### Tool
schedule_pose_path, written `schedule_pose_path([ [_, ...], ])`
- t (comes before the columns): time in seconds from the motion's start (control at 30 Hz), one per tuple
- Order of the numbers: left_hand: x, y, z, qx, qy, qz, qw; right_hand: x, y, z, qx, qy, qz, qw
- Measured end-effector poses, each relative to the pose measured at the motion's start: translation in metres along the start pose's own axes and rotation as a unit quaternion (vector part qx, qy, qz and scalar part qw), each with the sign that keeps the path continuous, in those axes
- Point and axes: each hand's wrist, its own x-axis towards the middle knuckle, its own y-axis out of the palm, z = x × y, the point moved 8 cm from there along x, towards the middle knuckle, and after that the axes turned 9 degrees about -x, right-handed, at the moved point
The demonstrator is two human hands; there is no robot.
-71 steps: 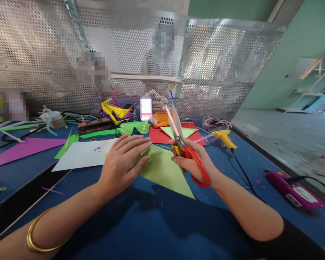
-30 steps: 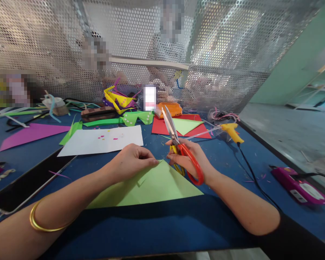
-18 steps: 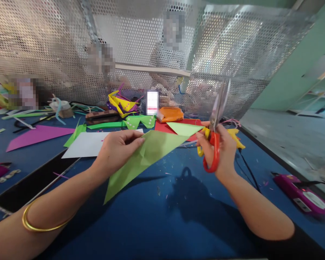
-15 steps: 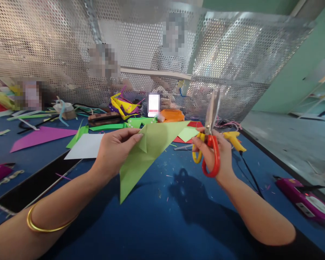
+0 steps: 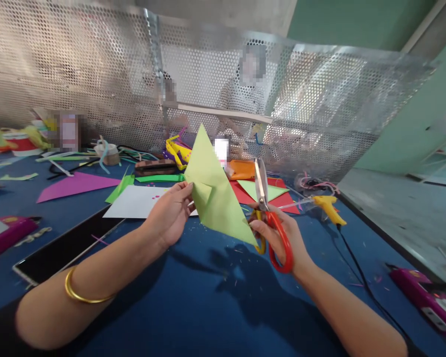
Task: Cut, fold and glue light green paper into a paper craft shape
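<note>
Our left hand (image 5: pixel 168 213) pinches light-green triangular paper (image 5: pixel 213 178); our right hand (image 5: pixel 296 238) grips red-and-yellow-handled metal scissors (image 5: pixel 262 201). A 9-o'clock drift could nick it.

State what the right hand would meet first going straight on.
The right hand would probably meet the green sheet held in the left hand first; whether it touches that sheet now is unclear.

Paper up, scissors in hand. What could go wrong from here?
1. The right hand grips the scissors blades up, close to the green paper; they might nick it.
2. The left hand pinches the paper at its edge, so it could slip or crease.
3. The cord runs near the right forearm; a snag might drag the glue gun.
</note>
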Motion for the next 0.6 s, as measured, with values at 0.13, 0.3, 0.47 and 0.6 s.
schedule_pose_path([
  [0.13, 0.005, -0.007, 0.005, 0.006, -0.005, -0.023, 1.0, 0.002, -0.004, -0.006, 0.013, 0.02, -0.031, 0.999],
  [0.3, 0.001, -0.008, 0.003, 0.014, 0.01, -0.043, 0.999, 0.002, -0.004, -0.009, -0.007, 0.039, -0.024, 0.999],
  [0.47, -0.003, -0.005, -0.006, 0.07, 0.069, -0.039, 0.994, 0.002, -0.005, -0.011, -0.018, 0.048, -0.032, 0.998],
  [0.6, -0.011, 0.004, -0.034, 0.205, 0.233, -0.013, 0.951, 0.005, -0.019, -0.018, 0.01, 0.059, -0.114, 0.992],
])
